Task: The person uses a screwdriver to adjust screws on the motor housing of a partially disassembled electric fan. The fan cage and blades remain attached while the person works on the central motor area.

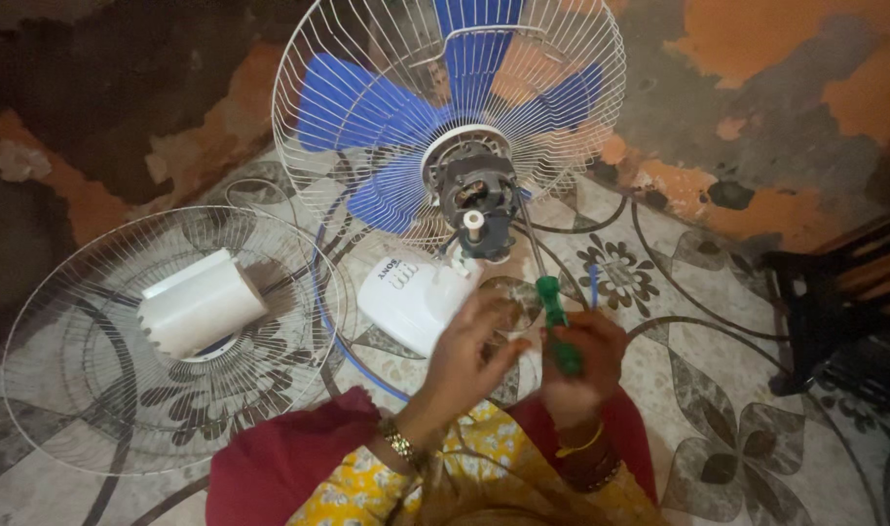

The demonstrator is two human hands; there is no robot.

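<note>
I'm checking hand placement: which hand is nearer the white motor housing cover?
Left. The left hand is right beside the white motor housing cover; the right hand grips the green screwdriver, farther right.

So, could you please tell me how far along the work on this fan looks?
Done: one wire guard lies detached on the floor with a white cover on it, and the motor is bare. In hand: the right hand holds a green-handled screwdriver aimed at the motor; the left hand reaches for the white housing. Left: the blue blades remain inside the rear guard.
</note>
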